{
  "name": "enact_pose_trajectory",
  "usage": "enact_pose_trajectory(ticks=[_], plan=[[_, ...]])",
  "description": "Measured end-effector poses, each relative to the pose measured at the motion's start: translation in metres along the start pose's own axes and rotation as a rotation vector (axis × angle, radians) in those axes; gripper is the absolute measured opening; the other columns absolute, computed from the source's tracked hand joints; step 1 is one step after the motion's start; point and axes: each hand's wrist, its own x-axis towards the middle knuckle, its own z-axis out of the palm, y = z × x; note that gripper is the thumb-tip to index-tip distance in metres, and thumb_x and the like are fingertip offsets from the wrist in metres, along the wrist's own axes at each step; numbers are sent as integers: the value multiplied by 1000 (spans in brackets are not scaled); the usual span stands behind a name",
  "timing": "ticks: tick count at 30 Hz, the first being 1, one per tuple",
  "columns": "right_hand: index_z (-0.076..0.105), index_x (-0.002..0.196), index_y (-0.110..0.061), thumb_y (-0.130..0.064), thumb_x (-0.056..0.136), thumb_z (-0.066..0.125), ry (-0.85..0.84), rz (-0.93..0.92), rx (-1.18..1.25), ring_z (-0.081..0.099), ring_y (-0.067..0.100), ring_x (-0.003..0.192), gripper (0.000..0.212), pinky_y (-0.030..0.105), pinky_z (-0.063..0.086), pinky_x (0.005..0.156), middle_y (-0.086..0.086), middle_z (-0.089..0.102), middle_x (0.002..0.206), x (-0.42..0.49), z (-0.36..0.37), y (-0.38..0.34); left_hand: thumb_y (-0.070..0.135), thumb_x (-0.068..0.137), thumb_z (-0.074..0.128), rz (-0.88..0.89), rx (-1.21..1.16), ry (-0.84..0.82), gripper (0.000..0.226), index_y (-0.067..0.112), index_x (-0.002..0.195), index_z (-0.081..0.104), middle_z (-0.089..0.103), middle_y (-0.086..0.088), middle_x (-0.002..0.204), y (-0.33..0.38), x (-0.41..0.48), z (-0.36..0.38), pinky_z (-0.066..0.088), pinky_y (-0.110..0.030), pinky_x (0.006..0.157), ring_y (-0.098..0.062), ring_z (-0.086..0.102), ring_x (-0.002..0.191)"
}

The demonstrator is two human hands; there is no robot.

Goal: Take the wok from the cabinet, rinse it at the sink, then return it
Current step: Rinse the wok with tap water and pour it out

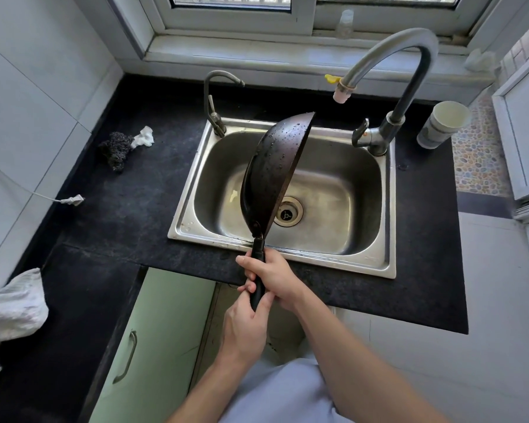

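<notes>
The wok (pixel 272 175) stands on edge over the sink (pixel 184 228). Its hollow is turned toward three o'clock and cannot be seen, and its body covers part of the basin's nine o'clock side. The handle (pixel 258 248) shows only in short stretches, wrapped by the right hand (pixel 272 276) and, nearer six o'clock, the left hand (pixel 245 328).

At eight o'clock a white cloth (pixel 13 309) runs off the edge. The window (pixel 242 7) at twelve o'clock is cut off, and the clear bottle (pixel 345 22) on its sill is too faint to read. The cabinet door (pixel 165 331) runs off at six o'clock.
</notes>
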Motion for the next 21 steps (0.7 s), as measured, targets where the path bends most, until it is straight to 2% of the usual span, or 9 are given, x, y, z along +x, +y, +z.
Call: enact_pose_trajectory(ticks=[6, 10, 15, 21], plan=[[47, 91, -9, -10, 100, 59, 0, -11, -1, 48, 10, 45, 15, 34, 61, 66, 3, 45, 62, -3, 0, 0, 37, 96, 55, -2, 14, -3, 32, 10, 111, 64, 65, 2, 92, 2, -2, 1, 42, -30, 73, -16, 57, 85], [48, 94, -10, -12, 100, 60, -19, -11, 47, 48, 11, 44, 13, 36, 60, 66, 1, 45, 61, -2, -3, 4, 35, 96, 56, 4, 13, -3, 28, 11, 108, 64, 62, 8, 86, 4, -5, 2, 40, -28, 71, -11, 56, 79], [48, 97, -10, -12, 101, 59, -16, -7, 71, 48, 11, 45, 12, 36, 60, 67, -1, 45, 59, -1, -6, 7, 37, 95, 56, -5, 38, -20, 31, 10, 106, 65, 67, 0, 90, 4, -4, 2, 47, -34, 74, -20, 61, 85], [49, 95, -11, -10, 100, 59, -20, 5, 86, 48, 11, 45, 11, 38, 61, 69, -2, 46, 59, -3, -10, 9, 38, 96, 56, -11, 53, -24, 29, 12, 105, 64, 65, 1, 90, 7, -6, 5, 44, -33, 73, -19, 58, 84]])
